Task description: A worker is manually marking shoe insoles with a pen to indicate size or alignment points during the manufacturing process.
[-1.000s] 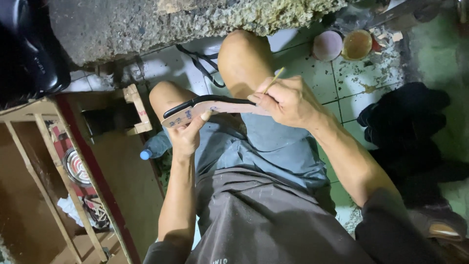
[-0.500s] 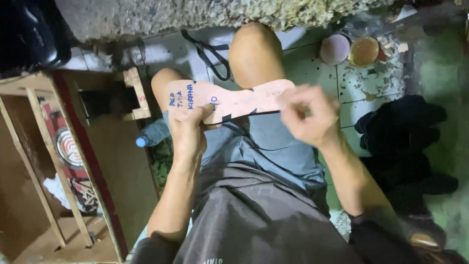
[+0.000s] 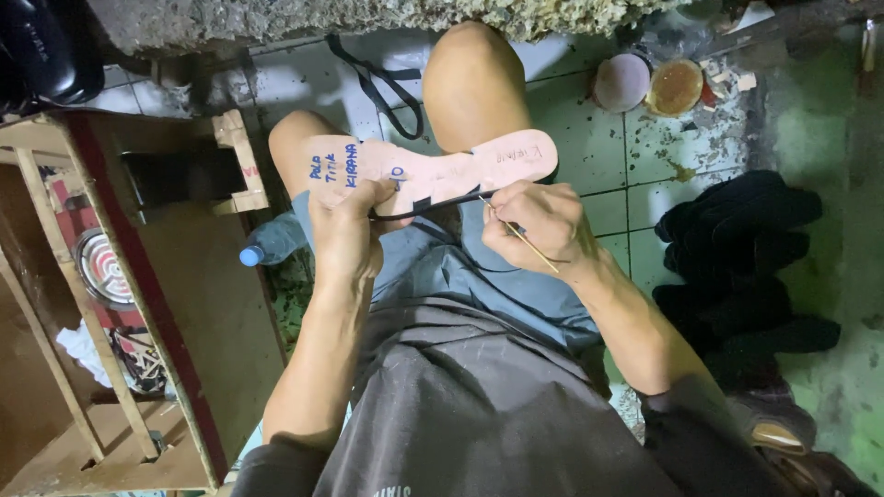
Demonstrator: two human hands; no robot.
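The person sits on a tiled floor (image 3: 635, 198), knees raised, so the lap serves as the work support. To the left stands a wooden frame (image 3: 138, 304); its height places it within reach of the left arm. A pile of dark cloth (image 3: 737, 258) lies on the floor to the right, well apart from the work.

The pink sole-shaped pattern (image 3: 433, 170) lies flat across both knees, long axis running left to right, written face up. This position keeps it level and close under the head camera. A dark piece (image 3: 419, 210) shows beneath its near edge; what it is cannot be told.

The left hand (image 3: 348, 230) is closed on the near edge of the pattern, thumb on top, pinning it against the knee. The right hand (image 3: 539, 225) is closed around a thin stick (image 3: 520, 236), its tip touching the pattern's near edge.

Two round containers (image 3: 649, 85) stand on the floor beyond the right knee. A plastic bottle (image 3: 272, 244) lies beside the left thigh.
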